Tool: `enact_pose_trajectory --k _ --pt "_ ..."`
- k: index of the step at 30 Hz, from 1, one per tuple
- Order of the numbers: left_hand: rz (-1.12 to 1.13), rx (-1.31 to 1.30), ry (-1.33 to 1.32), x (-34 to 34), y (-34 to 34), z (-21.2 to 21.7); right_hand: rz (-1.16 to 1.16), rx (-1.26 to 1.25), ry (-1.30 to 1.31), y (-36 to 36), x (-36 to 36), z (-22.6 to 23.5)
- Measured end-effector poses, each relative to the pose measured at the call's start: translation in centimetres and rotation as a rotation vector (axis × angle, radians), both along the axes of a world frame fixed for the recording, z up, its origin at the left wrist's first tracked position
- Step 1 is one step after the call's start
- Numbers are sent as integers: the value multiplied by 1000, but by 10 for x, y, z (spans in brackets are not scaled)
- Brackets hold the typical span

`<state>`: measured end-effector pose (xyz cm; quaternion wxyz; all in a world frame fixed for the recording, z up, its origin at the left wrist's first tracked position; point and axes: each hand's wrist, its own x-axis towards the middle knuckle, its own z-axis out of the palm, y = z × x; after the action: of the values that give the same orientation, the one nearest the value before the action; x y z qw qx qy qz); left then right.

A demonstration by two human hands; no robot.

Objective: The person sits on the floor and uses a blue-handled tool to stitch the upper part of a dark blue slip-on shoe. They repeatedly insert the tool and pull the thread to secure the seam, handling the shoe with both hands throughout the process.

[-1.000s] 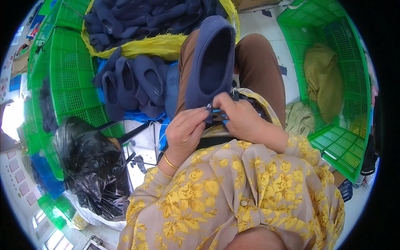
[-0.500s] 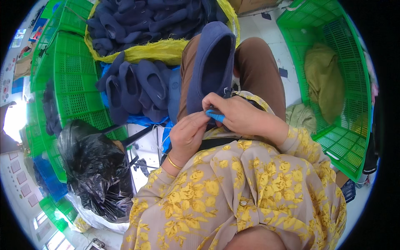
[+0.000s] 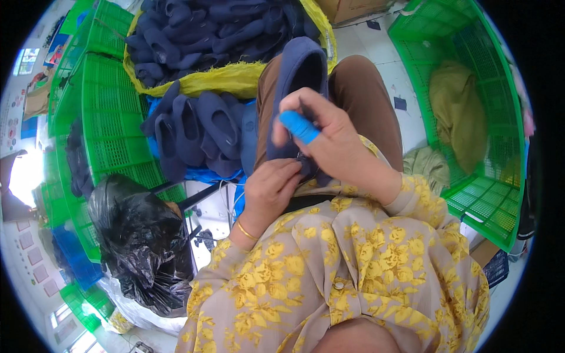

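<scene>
Resting against the brown pants (image 3: 366, 88), a blue shoe (image 3: 286, 76) is set with its toe pointed away. At its near end, a small dark bit (image 3: 307, 166) is pinched by the left hand (image 3: 268, 185); what it is cannot be told. The right hand (image 3: 338, 138) is held up over the shoe, a little apart from the left hand, with its fingers bent. Blue tape (image 3: 300, 126) is wrapped on one of them. Whether anything is in it cannot be told. More blue shoes (image 3: 229, 141) are piled to the left, and a yellow bag (image 3: 228, 79) is filled with others.
</scene>
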<state>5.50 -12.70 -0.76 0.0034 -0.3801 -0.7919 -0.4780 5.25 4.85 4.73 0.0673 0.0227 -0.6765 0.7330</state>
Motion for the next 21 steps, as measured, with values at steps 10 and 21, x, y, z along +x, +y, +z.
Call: enact_pose_trajectory --k 10,21 --pt "-323 -562 355 -66 16 67 40 -330 -250 20 25 6" --pt "-230 -391 -237 -62 84 64 -253 -376 9 71 38 30"
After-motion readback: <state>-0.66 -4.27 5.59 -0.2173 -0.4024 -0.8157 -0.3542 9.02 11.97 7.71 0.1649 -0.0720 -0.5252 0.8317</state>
